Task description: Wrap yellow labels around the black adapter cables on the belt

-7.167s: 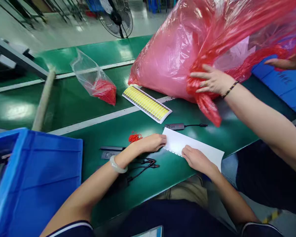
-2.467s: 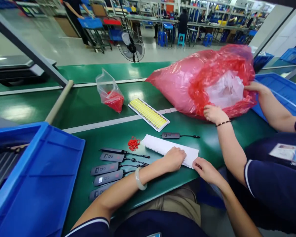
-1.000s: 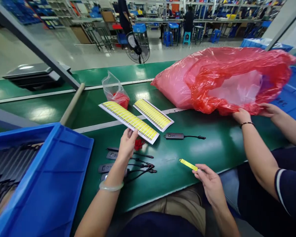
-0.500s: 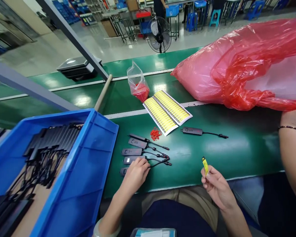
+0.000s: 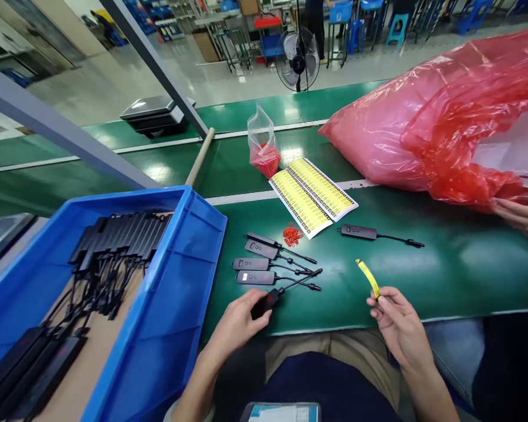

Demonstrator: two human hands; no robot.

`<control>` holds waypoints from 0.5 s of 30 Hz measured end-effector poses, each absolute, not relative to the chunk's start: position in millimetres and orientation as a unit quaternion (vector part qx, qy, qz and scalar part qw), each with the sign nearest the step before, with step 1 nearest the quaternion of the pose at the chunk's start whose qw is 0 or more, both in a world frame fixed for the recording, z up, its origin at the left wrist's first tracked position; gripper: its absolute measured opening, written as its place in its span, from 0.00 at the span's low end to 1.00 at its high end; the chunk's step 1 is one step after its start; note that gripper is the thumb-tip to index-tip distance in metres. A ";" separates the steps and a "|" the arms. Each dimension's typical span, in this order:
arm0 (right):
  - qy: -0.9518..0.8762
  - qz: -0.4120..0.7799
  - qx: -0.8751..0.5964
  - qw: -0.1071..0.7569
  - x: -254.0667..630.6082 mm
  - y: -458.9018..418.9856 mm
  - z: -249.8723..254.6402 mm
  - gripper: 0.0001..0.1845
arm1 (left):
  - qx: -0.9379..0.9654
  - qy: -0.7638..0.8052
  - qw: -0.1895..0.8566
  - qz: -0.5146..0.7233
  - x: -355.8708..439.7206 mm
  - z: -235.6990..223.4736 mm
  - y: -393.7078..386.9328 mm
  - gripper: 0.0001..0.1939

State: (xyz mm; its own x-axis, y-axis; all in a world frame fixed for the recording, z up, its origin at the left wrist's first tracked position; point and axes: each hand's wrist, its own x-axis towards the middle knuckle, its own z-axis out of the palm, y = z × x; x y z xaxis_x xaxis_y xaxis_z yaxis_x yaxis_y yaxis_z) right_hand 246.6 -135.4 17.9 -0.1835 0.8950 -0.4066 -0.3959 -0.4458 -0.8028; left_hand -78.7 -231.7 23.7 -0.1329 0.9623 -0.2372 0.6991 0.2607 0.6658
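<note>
My left hand (image 5: pixel 240 319) is closed around a dark grey device with a short cable (image 5: pixel 271 298), near the table's front edge. Between the thumb and fingers of my right hand (image 5: pixel 400 325) is a curved yellow label strip (image 5: pixel 368 278), held by one end above the green table. Several similar grey devices (image 5: pixel 251 264) with small screens lie in a column beyond my left hand. One more device (image 5: pixel 358 232) lies apart, farther right. Two sheets of yellow labels (image 5: pixel 300 203) lie behind them, edges overlapping. A small heap of red rings (image 5: pixel 292 235) sits beside the sheets.
At left a blue bin (image 5: pixel 202 234) holds many black devices with cables. A clear bag with red contents (image 5: pixel 266 155) stands behind the sheets. A large pink plastic bag (image 5: pixel 391 129) fills the right, with a co-worker's hand (image 5: pixel 523 220) at it. A grey post (image 5: pixel 158 70) rises at left.
The left hand has put the label sheet down by the other sheet and taken hold of a grey device. A label strip has come off into the right hand. The view has swung left.
</note>
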 end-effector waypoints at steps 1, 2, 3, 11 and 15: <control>-0.292 0.700 -0.463 0.458 245.3 -134.0 17.9 0.10 | 0.523 0.698 0.412 0.263 -73.4 27.2 -230.5 0.12; -0.312 0.680 -0.471 0.467 243.5 -132.8 18.4 0.10 | 0.463 0.658 0.499 0.322 -66.4 31.0 -228.4 0.14; -0.331 0.662 -0.478 0.473 241.0 -131.8 19.3 0.11 | 0.399 0.609 0.573 0.376 -57.8 34.7 -225.5 0.17; -0.444 0.720 -0.378 0.378 201.6 -137.1 32.6 0.20 | 0.274 0.398 0.733 0.478 25.4 51.2 -198.7 0.15; -0.417 0.734 -0.369 0.388 193.1 -134.6 39.1 0.14 | 0.306 0.377 0.763 0.427 39.5 56.1 -198.6 0.18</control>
State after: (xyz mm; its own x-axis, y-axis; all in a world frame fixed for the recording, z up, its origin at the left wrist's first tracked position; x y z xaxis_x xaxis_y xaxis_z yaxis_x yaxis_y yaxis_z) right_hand 193.1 -134.6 39.1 -0.4256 0.8782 -0.2180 -0.2621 -0.3502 -0.8992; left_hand 39.5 -198.6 56.1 0.3513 0.8818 -0.3145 -0.4206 0.4488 0.7885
